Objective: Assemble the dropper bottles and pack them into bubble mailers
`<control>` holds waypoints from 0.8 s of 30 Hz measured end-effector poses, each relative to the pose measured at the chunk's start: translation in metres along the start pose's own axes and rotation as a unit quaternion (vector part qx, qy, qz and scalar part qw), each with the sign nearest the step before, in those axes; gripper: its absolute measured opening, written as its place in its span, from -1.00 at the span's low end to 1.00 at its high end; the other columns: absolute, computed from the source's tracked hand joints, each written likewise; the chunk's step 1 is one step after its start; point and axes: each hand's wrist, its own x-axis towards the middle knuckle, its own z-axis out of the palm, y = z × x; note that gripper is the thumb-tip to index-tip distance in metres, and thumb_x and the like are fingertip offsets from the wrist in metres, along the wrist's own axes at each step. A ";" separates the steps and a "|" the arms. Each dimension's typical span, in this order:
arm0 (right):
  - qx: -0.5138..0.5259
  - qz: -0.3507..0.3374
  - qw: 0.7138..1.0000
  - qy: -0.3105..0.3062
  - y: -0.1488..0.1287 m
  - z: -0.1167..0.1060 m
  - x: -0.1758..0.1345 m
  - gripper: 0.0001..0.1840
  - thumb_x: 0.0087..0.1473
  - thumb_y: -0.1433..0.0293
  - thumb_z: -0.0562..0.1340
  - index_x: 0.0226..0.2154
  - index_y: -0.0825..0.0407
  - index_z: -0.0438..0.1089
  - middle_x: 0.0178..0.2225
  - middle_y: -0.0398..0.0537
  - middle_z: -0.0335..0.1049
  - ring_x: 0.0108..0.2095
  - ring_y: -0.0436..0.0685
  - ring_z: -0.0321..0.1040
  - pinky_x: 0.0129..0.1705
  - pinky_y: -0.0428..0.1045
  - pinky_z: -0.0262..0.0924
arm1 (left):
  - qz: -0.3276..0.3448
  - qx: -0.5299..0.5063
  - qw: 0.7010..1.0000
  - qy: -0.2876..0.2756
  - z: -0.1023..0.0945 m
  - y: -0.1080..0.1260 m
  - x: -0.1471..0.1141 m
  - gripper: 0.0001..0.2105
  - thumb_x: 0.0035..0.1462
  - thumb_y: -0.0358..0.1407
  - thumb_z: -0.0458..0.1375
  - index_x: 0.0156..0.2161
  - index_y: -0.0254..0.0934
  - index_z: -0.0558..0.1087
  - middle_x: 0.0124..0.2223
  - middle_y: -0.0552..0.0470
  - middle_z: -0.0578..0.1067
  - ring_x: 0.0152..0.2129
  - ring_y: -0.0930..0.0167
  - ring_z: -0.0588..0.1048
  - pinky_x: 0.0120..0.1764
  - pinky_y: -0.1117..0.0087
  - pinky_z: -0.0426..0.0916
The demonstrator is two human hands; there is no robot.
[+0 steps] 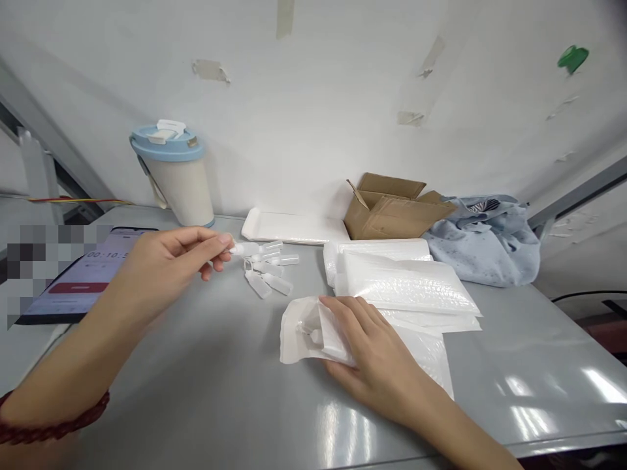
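My left hand pinches the white end of a small clear plastic vial between thumb and fingertips. Right beside it, several similar vials lie in a loose cluster on the grey table. My right hand is wrapped round a white bubble mailer, whose open mouth faces left. Just inside that mouth a small clear and white piece shows; it looks like another vial. The palm and part of the mailer are hidden under my right fingers.
More bubble mailers are stacked behind my right hand. At the wall stand a lidded cup, a flat white package, an open cardboard box and a bundled blue cloth. A phone lies left, partly behind my left forearm.
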 end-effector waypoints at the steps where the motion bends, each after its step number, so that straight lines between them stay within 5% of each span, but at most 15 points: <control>1: 0.001 0.001 1.000 0.000 0.000 0.000 0.000 -0.39 0.00 0.51 0.18 0.12 0.18 0.07 -0.05 0.19 0.30 -0.10 0.28 0.26 -0.12 0.20 0.31 | 0.002 -0.014 1.000 -0.006 0.000 -0.001 0.000 -0.80 0.00 -0.08 0.23 -0.48 -0.15 0.52 -0.48 0.13 0.48 -0.52 0.45 0.37 -0.49 0.46 0.26; 8: 0.004 0.001 1.000 0.004 0.000 -0.001 -0.002 -0.41 0.03 0.49 0.16 0.13 0.14 0.04 -0.04 0.18 0.30 -0.09 0.29 0.27 -0.13 0.20 0.31 | 0.056 0.007 0.991 -0.120 -0.004 -0.001 -0.004 -0.72 0.10 -0.07 0.14 -0.54 -0.14 0.48 -0.53 0.13 0.44 -0.53 0.44 0.37 -0.45 0.45 0.28; 15: 0.014 0.004 1.000 -0.003 0.000 0.000 -0.001 -0.41 0.05 0.48 0.15 0.14 0.11 0.03 -0.05 0.18 0.31 -0.10 0.29 0.27 -0.14 0.22 0.31 | 0.082 0.081 0.925 -0.362 0.000 0.012 -0.019 -0.70 0.18 -0.08 0.07 -0.49 -0.16 0.47 -0.53 0.16 0.40 -0.58 0.49 0.32 -0.53 0.52 0.22; 24: 0.036 -0.005 0.999 -0.014 -0.001 0.000 -0.001 -0.41 0.04 0.49 0.17 0.14 0.14 0.06 -0.03 0.18 0.29 -0.09 0.28 0.24 -0.09 0.20 0.28 | 0.100 0.112 0.900 -0.410 0.004 0.017 -0.031 -0.75 0.21 -0.11 0.07 -0.44 -0.11 0.47 -0.46 0.21 0.46 -0.54 0.49 0.37 -0.49 0.55 0.22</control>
